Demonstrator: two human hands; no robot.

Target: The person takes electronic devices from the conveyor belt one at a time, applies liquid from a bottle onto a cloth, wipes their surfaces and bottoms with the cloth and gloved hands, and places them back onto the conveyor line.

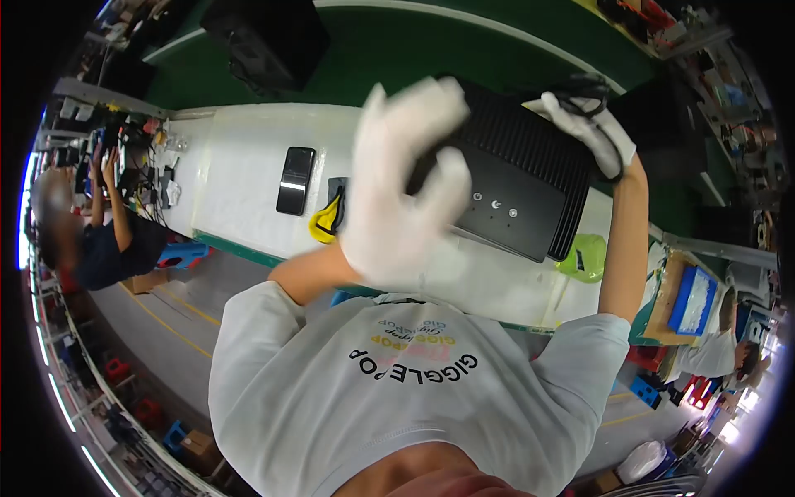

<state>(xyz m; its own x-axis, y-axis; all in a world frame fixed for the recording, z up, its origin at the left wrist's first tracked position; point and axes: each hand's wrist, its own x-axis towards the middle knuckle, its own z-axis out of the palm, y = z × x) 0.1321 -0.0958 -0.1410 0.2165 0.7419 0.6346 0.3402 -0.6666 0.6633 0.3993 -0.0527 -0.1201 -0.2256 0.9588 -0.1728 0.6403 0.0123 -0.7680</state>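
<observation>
A black box-shaped device (505,178) with ribbed sides and small white symbols on its top panel lies tilted on the white worktop. My left hand (402,182), in a white glove and blurred by motion, is over the device's left end with thumb and fingers apart; it holds nothing that I can see. At the far right corner of the device, my gloved right hand (592,132) has its fingers curled at a bundled black cable (580,89). Part of its grip is hidden.
A black phone (295,180) and a yellow-and-grey item (329,217) lie on the worktop (240,174) to the left. A lime-green item (585,258) lies by the device's near right corner. Behind stands a black box (269,41). Another person (108,236) works at far left.
</observation>
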